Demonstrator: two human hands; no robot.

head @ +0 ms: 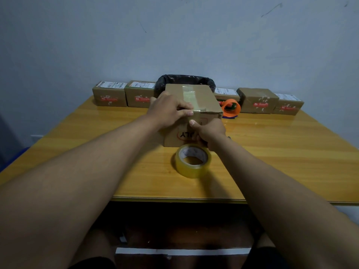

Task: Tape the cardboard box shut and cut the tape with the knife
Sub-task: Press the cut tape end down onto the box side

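Note:
The cardboard box (202,98) stands in the middle of the table with a strip of clear tape (189,94) running over its top and down the front face. My left hand (167,109) lies on the top's left side, fingertips pressing the tape at the front edge. My right hand (209,133) is against the front face, thumb up on the tape, fingers curled; I cannot tell whether they hold anything. A small dark tip (229,137) shows beside that wrist. The tape roll (193,160) lies flat just in front of the box.
Several small labelled parcels (109,94) line the table's far edge against the wall. A bin with a black liner (186,79) stands behind the box. An orange tape dispenser (231,107) lies to the box's right. The wooden table (281,152) ends close to me.

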